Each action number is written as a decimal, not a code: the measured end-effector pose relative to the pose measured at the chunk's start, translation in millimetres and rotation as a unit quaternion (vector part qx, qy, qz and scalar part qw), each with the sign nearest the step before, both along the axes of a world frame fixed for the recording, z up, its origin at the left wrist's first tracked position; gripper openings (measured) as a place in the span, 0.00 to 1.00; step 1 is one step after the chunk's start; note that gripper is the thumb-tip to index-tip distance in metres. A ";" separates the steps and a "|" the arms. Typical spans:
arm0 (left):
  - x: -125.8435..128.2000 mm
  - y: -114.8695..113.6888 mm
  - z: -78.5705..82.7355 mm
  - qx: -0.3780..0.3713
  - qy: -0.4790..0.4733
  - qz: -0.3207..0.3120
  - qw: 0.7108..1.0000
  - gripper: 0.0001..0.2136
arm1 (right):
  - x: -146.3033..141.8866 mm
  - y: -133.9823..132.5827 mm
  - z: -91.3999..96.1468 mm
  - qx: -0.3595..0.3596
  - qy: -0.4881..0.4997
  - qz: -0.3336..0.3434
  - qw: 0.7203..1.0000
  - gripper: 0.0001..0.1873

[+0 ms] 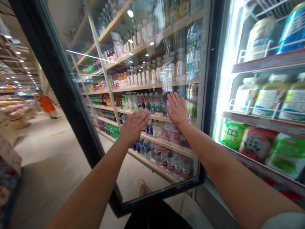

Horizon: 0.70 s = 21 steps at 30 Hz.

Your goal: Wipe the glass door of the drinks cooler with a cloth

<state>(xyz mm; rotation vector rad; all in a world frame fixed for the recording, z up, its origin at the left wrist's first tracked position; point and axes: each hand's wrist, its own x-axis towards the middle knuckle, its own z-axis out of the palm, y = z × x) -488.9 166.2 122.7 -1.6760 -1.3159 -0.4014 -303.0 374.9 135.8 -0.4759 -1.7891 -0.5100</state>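
Note:
A glass refrigerator door [162, 193] with a black frame stands swung open in front of me. My right hand [176, 109] is raised to the pane, fingers stretched out and palm facing the glass. Lower and to the left, my left hand [136, 124] is also held out at the pane, its fingers straight and close together. Neither hand holds anything. Whether the left palm touches the glass cannot be made out.
Through the pane, wooden shelves [173, 149] carry many bottled drinks. At right, the lit refrigerator shelf [264, 122] holds capped bottles [271, 95], with green and red pouches [257, 143] below. A person in orange [46, 101] stands in the aisle [59, 149] at far left.

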 end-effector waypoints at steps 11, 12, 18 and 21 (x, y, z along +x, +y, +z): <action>-19.3 -27.3 -23.1 -0.044 0.165 0.005 0.985 0.27 | -1.0 2.0 0.0 0.002 0.009 0.019 1.000 0.30; -22.9 -29.2 -9.8 -0.018 0.145 0.019 0.989 0.26 | -1.2 2.3 -0.2 0.005 0.010 0.021 1.000 0.30; -19.1 -23.4 15.5 0.182 -0.048 0.093 0.978 0.26 | -1.3 3.3 -0.8 0.000 0.012 0.030 0.999 0.30; -18.9 -23.5 -5.0 0.039 0.082 0.031 0.995 0.26 | -1.1 3.7 -0.8 0.006 0.014 0.028 0.999 0.30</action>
